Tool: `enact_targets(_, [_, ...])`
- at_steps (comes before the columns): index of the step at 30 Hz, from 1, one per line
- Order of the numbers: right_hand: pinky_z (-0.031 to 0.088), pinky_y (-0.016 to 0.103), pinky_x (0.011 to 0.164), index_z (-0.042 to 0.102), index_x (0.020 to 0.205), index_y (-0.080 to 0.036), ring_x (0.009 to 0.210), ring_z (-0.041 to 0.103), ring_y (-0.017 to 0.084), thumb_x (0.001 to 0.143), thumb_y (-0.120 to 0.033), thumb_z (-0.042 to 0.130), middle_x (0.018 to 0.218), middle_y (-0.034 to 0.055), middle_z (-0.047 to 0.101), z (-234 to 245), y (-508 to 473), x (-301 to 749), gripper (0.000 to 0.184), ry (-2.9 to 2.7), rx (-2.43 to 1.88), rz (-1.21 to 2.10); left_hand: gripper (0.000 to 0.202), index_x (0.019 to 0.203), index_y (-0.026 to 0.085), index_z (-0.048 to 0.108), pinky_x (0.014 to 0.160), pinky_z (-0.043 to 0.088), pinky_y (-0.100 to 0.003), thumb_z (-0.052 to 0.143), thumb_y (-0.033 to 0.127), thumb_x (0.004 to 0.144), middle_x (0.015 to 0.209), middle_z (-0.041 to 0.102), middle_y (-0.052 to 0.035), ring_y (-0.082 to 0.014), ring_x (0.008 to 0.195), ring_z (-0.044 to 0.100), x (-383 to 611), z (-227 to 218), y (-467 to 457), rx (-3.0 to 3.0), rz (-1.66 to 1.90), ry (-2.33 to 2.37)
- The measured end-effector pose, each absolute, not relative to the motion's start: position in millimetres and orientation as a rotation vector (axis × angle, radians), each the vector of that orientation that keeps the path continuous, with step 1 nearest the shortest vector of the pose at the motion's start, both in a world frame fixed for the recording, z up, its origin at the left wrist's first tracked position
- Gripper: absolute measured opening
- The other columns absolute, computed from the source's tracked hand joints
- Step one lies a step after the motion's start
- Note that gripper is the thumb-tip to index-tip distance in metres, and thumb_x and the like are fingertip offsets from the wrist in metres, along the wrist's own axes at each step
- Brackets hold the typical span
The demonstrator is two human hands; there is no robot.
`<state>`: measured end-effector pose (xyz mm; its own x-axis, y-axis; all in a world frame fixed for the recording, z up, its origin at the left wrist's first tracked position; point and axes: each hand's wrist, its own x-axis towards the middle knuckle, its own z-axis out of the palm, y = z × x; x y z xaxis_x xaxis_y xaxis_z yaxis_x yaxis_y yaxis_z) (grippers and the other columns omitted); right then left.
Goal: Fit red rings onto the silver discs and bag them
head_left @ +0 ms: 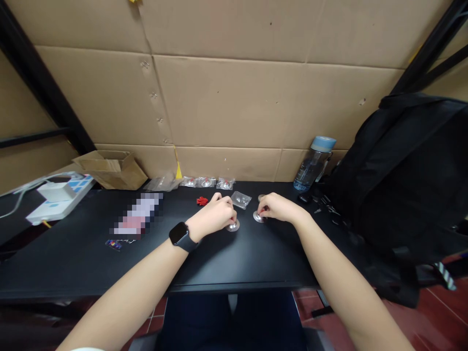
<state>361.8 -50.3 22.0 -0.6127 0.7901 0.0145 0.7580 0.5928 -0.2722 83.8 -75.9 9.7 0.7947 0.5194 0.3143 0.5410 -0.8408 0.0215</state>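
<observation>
My left hand [212, 214], with a dark watch on its wrist, is closed, its fingertips pinching the top of a transparent suction cup [233, 227]. That cup sits flat on the black table [241, 263]. Slightly to the right, my right hand [280, 207] pinches a second suction cup [259, 218] in the same way, its rim down at the tabletop. Another round piece [261, 197] shows partly behind the right hand. Between and beyond the hands lies a small plastic packet [241, 200]. A bundle of small red pieces [202, 201] lies just past my left hand.
Several bagged suction cups [207, 182] line the cardboard wall [226, 107]. At left are a paper bag [113, 168], a power strip [60, 200] and a blurred-out flat item [139, 214]. A water bottle [314, 163], keys [317, 210] and a black backpack [409, 185] stand right.
</observation>
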Motion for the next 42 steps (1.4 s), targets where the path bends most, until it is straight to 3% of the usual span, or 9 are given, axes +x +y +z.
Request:
enact_targets(7, [0.045, 0.024, 0.067, 0.075, 0.075, -0.021, 0.072, 0.065, 0.016, 0.079, -0.012, 0.069, 0.082, 0.003, 0.071, 17, -45, 372, 0.012, -2.669, -1.352, 0.25, 0.017, 0.088, 0.022, 0.066, 0.085, 0.028, -0.038, 0.055, 0.028, 0.1, 0.097, 0.069, -0.0031, -0.0227, 0.106, 0.054, 84, 19, -80, -3.021, -0.598, -0.879])
enact_targets(11, [0.045, 0.025, 0.07, 0.071, 0.071, -0.021, 0.078, 0.065, 0.018, 0.076, -0.009, 0.071, 0.088, 0.0038, 0.068, 20, -48, 374, 0.013, -2.64, -1.417, 0.15, 0.018, 0.093, 0.023, 0.065, 0.092, 0.031, -0.038, 0.053, 0.033, 0.102, 0.116, 0.065, -0.005, -0.024, 0.116, 0.051, 84, 20, -76, -3.058, -0.724, -0.935])
enact_targets(15, [0.046, 0.027, 0.074, 0.068, 0.068, -0.02, 0.085, 0.064, 0.021, 0.076, -0.008, 0.07, 0.09, 0.0055, 0.067, 21, -54, 371, 0.015, -2.626, -1.484, 0.115, 0.017, 0.092, 0.023, 0.065, 0.101, 0.031, -0.041, 0.053, 0.032, 0.101, 0.122, 0.061, -0.0048, -0.0247, 0.122, 0.048, 83, 20, -74, -3.015, -0.868, -1.004])
enact_targets(21, [0.047, 0.033, 0.094, 0.067, 0.083, -0.019, 0.104, 0.061, 0.021, 0.093, -0.021, 0.06, 0.112, 0.0084, 0.063, 28, -63, 347, 0.012, -2.531, -1.017, 0.398, 0.016, 0.093, 0.024, 0.066, 0.104, 0.033, -0.043, 0.054, 0.032, 0.1, 0.124, 0.059, -0.0044, -0.0252, 0.123, 0.048, 86, 22, -77, -2.904, -1.102, -1.148])
enact_targets(24, [0.05, 0.033, 0.091, 0.065, 0.092, -0.019, 0.107, 0.06, 0.02, 0.099, -0.033, 0.053, 0.123, 0.01, 0.058, 33, -68, 333, 0.019, -2.211, -0.867, 0.524, 0.019, 0.092, 0.022, 0.065, 0.107, 0.035, -0.042, 0.054, 0.034, 0.1, 0.118, 0.06, -0.006, -0.024, 0.119, 0.051, 87, 20, -71, -2.874, -1.396, -1.205])
enact_targets(30, [0.053, 0.035, 0.089, 0.063, 0.091, -0.021, 0.105, 0.061, 0.022, 0.097, -0.044, 0.057, 0.117, 0.0103, 0.057, 30, -75, 309, 0.025, -1.831, -0.844, 0.524, 0.028, 0.087, 0.019, 0.062, 0.1, 0.045, -0.036, 0.053, 0.042, 0.1, 0.098, 0.063, -0.0068, -0.0219, 0.103, 0.058, 93, 12, -63, -2.923, -1.988, -1.291])
enact_targets(36, [0.057, 0.038, 0.087, 0.062, 0.089, -0.022, 0.1, 0.064, 0.023, 0.093, -0.046, 0.063, 0.115, 0.0096, 0.061, 19, -80, 294, 0.025, -1.755, -0.837, 0.691, 0.031, 0.09, 0.019, 0.064, 0.098, 0.046, -0.037, 0.057, 0.048, 0.097, 0.099, 0.065, -0.0074, -0.0225, 0.101, 0.058, 102, 7, -66, -2.881, -2.094, -1.374])
enact_targets(42, [0.064, 0.036, 0.077, 0.06, 0.09, -0.021, 0.088, 0.071, 0.019, 0.088, -0.046, 0.071, 0.127, 0.0069, 0.061, 15, -80, 290, 0.027, -1.587, -0.774, 1.042, 0.024, 0.09, 0.02, 0.069, 0.103, 0.044, -0.04, 0.06, 0.041, 0.096, 0.102, 0.067, -0.0074, -0.0234, 0.107, 0.059, 101, 0, -62, -2.818, -2.027, -1.366])
